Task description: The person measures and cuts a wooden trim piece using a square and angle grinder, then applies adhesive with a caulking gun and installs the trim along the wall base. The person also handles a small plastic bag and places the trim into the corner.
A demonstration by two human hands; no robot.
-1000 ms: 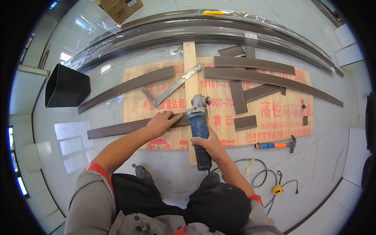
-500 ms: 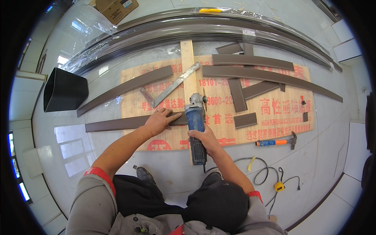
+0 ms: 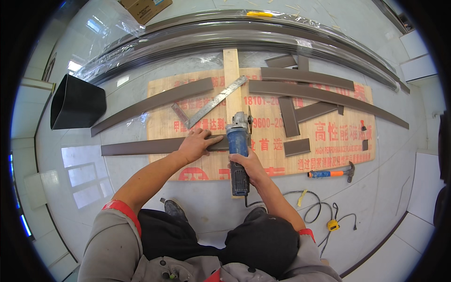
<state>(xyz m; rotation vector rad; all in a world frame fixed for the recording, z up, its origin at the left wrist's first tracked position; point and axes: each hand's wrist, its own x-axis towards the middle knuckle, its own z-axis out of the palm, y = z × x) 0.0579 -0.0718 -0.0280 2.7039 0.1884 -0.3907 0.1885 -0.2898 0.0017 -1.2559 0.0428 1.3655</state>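
Fingers [image 3: 201, 133] of the left hand [image 3: 193, 146] rest spread on a long brown flat strip [image 3: 141, 146] lying partly on a printed wooden board [image 3: 211, 164]; those of the right hand [image 3: 251, 168] wrap a blue-and-black angle grinder [image 3: 238, 141] over a pale wooden batten [image 3: 231, 68].

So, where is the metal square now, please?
The metal square lies left of centre in the head view, beyond the left hand, its tip overlapping the wooden strip.

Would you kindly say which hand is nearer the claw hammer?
Right. The right hand, gripping the angle grinder, is left of the claw hammer; the left hand, on the brown strip, is farther left.
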